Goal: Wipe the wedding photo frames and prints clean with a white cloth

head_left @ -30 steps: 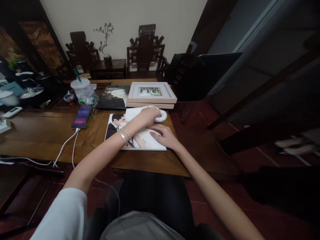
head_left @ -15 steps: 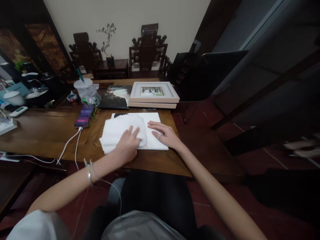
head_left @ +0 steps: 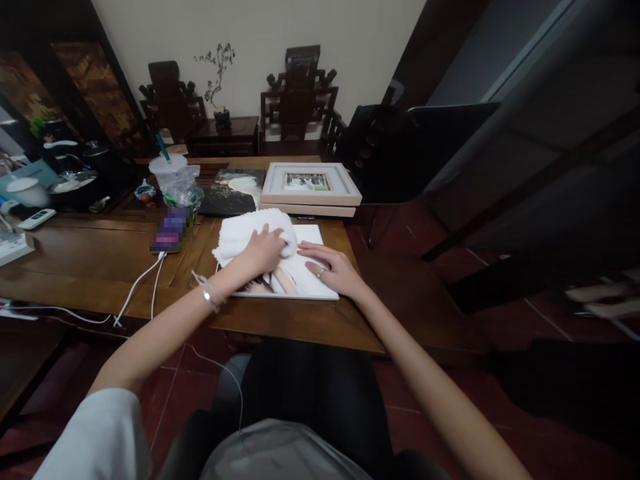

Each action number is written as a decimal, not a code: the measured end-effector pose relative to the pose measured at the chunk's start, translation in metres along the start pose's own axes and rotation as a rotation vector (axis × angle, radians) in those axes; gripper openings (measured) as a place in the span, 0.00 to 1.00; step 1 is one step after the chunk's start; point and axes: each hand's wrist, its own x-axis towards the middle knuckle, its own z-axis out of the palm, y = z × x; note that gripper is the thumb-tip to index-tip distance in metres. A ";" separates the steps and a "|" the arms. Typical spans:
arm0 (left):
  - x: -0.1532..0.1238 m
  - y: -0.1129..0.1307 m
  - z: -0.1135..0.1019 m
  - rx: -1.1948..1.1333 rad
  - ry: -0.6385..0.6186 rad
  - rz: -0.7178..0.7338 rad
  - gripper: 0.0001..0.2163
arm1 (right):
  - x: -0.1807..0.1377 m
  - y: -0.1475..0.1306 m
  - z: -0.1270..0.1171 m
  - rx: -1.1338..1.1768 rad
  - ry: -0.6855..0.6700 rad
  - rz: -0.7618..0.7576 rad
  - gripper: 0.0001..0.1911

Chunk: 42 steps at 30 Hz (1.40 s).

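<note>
A white-backed photo print (head_left: 305,283) lies flat on the wooden table (head_left: 90,260) in front of me. My left hand (head_left: 263,251) presses a white cloth (head_left: 240,233) onto the upper left of the print, fingers curled on the cloth. My right hand (head_left: 333,267) rests flat on the right part of the print, fingers stretched out, a ring on one finger. Bracelets sit on my left wrist.
Two stacked pale picture frames (head_left: 310,189) and a dark photo print (head_left: 231,192) lie behind the print. A phone (head_left: 171,231) with white cables, a lidded cup (head_left: 167,170) and a plastic bag stand to the left. Dark chairs line the far wall.
My left hand has pushed the cloth from the print's lower left up toward its top, uncovering the lower part of the picture. My right hand has stayed in place.
</note>
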 end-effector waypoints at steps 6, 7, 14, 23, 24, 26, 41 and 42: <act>0.029 -0.017 -0.004 -0.079 0.075 -0.008 0.17 | 0.000 -0.001 -0.001 -0.005 -0.008 -0.007 0.15; 0.025 -0.014 -0.003 -0.075 0.068 -0.006 0.17 | 0.000 -0.001 -0.001 -0.010 -0.008 -0.006 0.15; -0.061 0.050 0.006 0.050 0.014 0.070 0.16 | 0.000 0.001 0.000 -0.007 0.000 -0.008 0.14; -0.110 0.060 -0.002 -0.014 -0.087 0.155 0.15 | -0.001 0.000 0.001 0.014 0.008 -0.020 0.14; -0.103 0.053 -0.003 -0.025 -0.061 0.129 0.16 | -0.001 0.000 0.001 0.014 0.005 -0.015 0.15; -0.083 0.036 -0.004 -0.043 -0.026 0.067 0.17 | 0.000 0.000 0.001 0.011 0.002 -0.007 0.15; -0.049 -0.040 0.027 0.035 0.066 -0.260 0.20 | 0.000 -0.001 0.000 0.029 0.007 -0.001 0.14; -0.059 -0.033 0.027 0.043 0.058 -0.255 0.20 | 0.000 -0.001 0.000 0.027 0.006 -0.002 0.15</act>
